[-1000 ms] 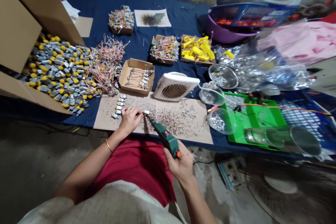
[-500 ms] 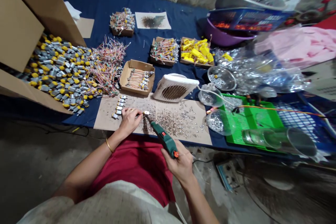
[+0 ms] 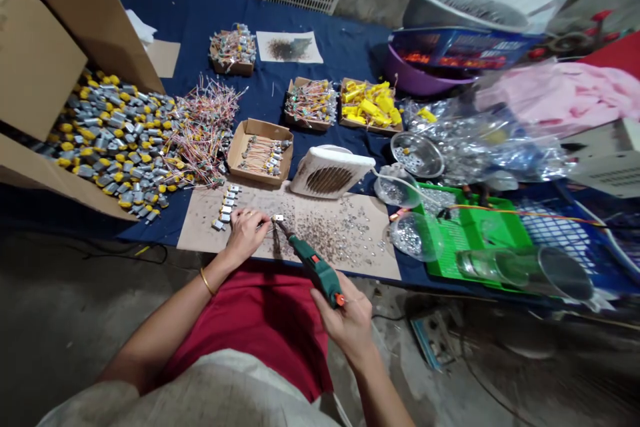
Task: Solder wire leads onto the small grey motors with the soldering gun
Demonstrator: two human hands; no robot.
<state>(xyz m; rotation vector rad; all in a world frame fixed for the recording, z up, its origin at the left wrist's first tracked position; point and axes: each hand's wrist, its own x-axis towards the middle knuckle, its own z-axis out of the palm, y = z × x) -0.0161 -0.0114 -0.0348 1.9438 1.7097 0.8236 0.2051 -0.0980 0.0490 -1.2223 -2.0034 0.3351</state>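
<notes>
My right hand (image 3: 347,317) is wrapped around a green soldering iron (image 3: 320,270) with a red button and an orange end piece. Its thin tip points up and left, at or very near a small silver motor (image 3: 279,218) on the cardboard sheet (image 3: 350,240). From the left, my left hand (image 3: 247,233) reaches to the same motor, thumb and fingertips pinched together. What they grip is too small to make out. Beside my left knuckles, several small motors (image 3: 229,203) stand in a row. Dark specks and bright metal bits lie scattered over the sheet.
Left stands a large carton (image 3: 100,27) spilling motors and a heap of wires (image 3: 207,120). Behind the sheet are a cardboard tray (image 3: 260,147) of wired motors and a white fan (image 3: 333,172). Bowls of metal parts and a green basket (image 3: 450,240) sit at right.
The view has shifted slightly. Both hands, the soldering iron and the motor keep nearly the same positions relative to each other.
</notes>
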